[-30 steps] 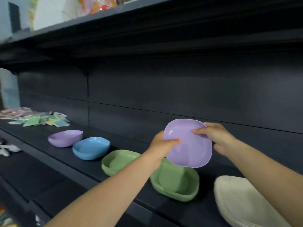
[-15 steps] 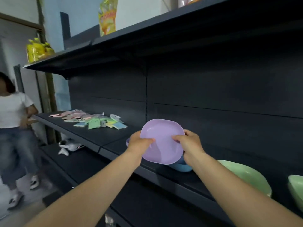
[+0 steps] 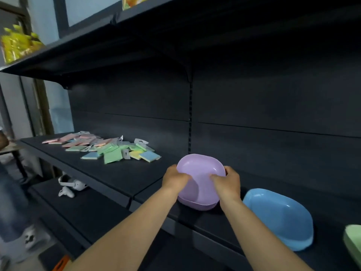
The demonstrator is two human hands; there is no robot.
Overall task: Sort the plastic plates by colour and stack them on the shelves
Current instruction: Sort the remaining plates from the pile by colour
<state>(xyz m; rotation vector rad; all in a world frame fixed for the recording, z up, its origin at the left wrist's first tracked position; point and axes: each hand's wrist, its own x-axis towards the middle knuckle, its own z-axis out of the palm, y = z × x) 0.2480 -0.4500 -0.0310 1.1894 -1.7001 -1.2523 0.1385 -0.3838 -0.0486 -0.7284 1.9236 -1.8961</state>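
Both hands gripped the lilac rounded-square plastic plate (image 3: 201, 173) by opposite rims: the left hand (image 3: 174, 178) curled over its left edge, the right hand (image 3: 226, 181) over its right edge, thumbs inside the hollow. The plate sat over a second lilac plate (image 3: 197, 204) on the dark metal shelf (image 3: 117, 178), seemingly nesting into it. To finish well, the corners should line up and both sides should be lowered evenly before letting go, so it seats flat. Its hollow faced up, tilted slightly toward the near side; its longer axis ran near to far. Just right lay a pale blue plastic plate (image 3: 279, 218), then a green plate (image 3: 353, 245) at the edge.
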